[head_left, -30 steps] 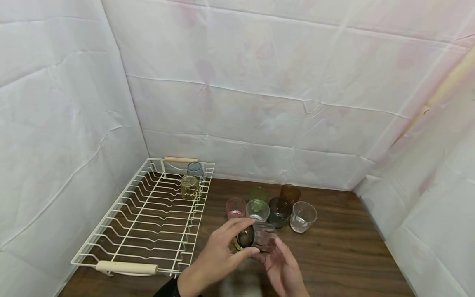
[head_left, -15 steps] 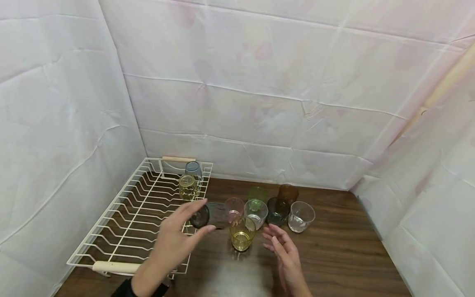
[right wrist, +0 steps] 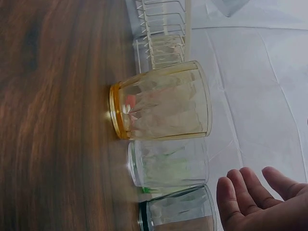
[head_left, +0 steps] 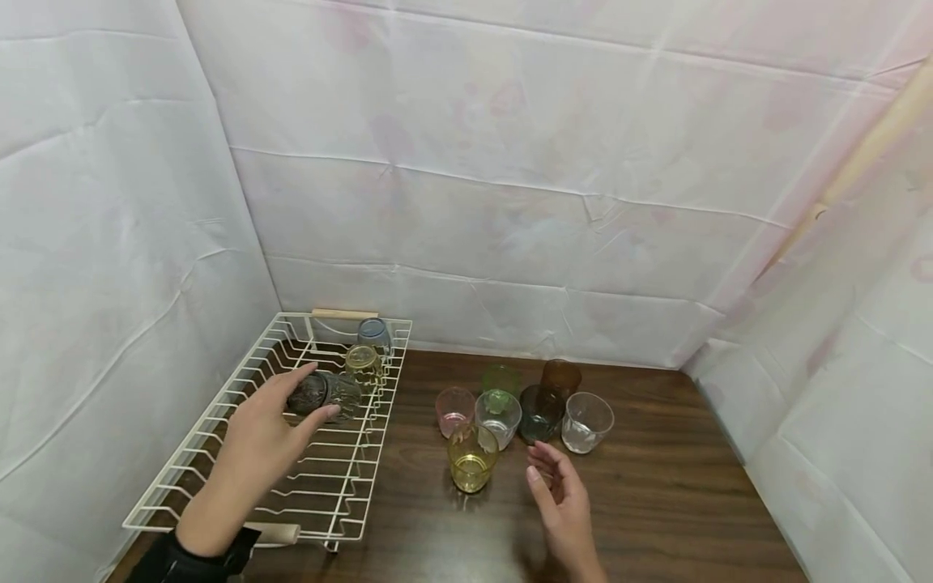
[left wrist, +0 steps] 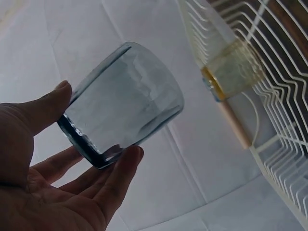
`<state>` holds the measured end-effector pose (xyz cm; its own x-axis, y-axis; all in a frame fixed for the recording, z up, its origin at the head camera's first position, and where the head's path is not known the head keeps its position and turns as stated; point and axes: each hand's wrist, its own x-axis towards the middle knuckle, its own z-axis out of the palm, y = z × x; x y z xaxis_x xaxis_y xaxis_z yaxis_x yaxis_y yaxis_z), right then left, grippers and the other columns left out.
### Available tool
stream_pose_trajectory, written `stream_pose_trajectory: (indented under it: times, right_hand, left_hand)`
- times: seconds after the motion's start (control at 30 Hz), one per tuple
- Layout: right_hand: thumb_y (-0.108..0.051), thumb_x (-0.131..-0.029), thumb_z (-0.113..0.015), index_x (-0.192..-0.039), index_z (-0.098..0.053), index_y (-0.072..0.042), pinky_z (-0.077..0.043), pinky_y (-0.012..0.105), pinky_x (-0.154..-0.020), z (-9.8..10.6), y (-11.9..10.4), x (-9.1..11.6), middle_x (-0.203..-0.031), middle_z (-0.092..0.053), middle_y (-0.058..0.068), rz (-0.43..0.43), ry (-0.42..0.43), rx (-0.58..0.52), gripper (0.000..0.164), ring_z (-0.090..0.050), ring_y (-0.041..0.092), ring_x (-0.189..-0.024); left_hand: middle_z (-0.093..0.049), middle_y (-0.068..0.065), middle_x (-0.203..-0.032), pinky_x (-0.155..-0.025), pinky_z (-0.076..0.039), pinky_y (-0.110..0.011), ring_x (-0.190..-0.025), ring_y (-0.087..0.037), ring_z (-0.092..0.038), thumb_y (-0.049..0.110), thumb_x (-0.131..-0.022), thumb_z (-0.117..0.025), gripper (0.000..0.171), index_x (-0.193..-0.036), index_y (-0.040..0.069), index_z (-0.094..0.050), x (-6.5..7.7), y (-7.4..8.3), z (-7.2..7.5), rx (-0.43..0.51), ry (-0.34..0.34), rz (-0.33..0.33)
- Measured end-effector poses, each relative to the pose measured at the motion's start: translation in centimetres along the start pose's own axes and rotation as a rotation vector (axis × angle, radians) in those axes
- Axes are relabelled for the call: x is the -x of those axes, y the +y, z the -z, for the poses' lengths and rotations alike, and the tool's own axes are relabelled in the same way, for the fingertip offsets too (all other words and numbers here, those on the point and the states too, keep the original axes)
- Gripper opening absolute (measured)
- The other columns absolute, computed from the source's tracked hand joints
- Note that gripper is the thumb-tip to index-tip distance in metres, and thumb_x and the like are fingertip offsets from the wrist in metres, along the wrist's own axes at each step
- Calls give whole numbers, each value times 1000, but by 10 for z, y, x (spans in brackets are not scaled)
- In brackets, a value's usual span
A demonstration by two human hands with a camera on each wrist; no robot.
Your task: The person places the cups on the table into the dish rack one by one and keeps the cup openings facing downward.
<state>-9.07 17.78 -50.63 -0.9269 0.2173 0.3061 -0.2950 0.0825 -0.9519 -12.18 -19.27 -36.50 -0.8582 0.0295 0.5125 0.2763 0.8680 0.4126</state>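
My left hand (head_left: pixel 255 437) pinches a smoky grey glass tumbler (head_left: pixel 342 394) near its base, thumb on one side and fingers on the other. The tumbler lies sideways in the air over the white wire dish rack (head_left: pixel 389 421), its mouth pointing right. In the left wrist view the tumbler (left wrist: pixel 125 101) looks bluish and see-through. Upside down at the rack's back right are a yellow tumbler (head_left: pixel 364 364) and a blue one (head_left: pixel 374 330). My right hand (head_left: pixel 564 502) holds nothing, fingers loosely bent, to the right of an upright yellow tumbler (head_left: pixel 471 461) on the table.
Behind that yellow tumbler several glasses stand upright close together: pink (head_left: pixel 455 411), clear (head_left: pixel 499 417), green (head_left: pixel 500 378), dark grey (head_left: pixel 540 413), brown (head_left: pixel 561 376) and another clear one (head_left: pixel 587 421). White sheeting (head_left: pixel 466 202) encloses the table's back and sides.
The smoky tumbler was in front of the glasses with both hands at it. My right hand released it, and my left hand carried it left over the rack, uncovering the yellow tumbler.
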Motion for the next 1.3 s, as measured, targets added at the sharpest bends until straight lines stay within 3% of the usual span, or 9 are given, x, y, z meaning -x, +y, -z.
stream_pose_trajectory:
  times: [0.23, 0.47, 0.67, 0.87, 1.3]
  right_hand:
    - [12, -98, -61, -135, -59, 15, -56, 15, -95, -1, 2, 1, -121, -72, -11, 24, 18, -2, 37, -69, 0, -111]
    - [18, -93, -63, -135, -58, 17, -57, 16, -95, -2, 0, 3, -122, -71, -12, 40, 8, -5, 42, -68, -1, -113]
    - [20, -92, -61, -135, -57, 18, -57, 17, -94, -1, 0, 2, -123, -71, -13, 62, 11, -8, 43, -68, -1, -113]
    - [20, -92, -62, -132, -60, 16, -58, 18, -96, -1, 2, 3, -123, -72, -13, 77, -1, -11, 41, -69, 2, -114]
    - [21, -92, -60, -135, -54, 19, -57, 16, -98, -1, 7, 4, -126, -71, -11, 122, -27, -51, 43, -69, 2, -116]
  left_hand:
    - [-64, -31, -139, -96, -54, -68, -119, -54, -66, 29, -94, -83, 71, -153, 1, -54, -16, -14, -6, -94, -236, 34]
    - [-65, -33, -134, -95, -56, -66, -115, -51, -68, 27, -94, -82, 70, -151, -2, -55, -34, -30, -35, -158, -360, 20]
    - [-67, -31, -127, -86, -60, -59, -104, -44, -71, 26, -92, -85, 68, -145, -5, -58, -39, -43, -59, -201, -418, 5]
    - [-67, -32, -127, -88, -60, -60, -104, -45, -71, 27, -92, -85, 65, -144, -4, -59, -42, -52, -73, -213, -459, -4]
    - [-68, -31, -123, -89, -59, -62, -107, -48, -70, 30, -91, -86, 73, -148, -4, -54, -43, -58, -95, -189, -423, -19]
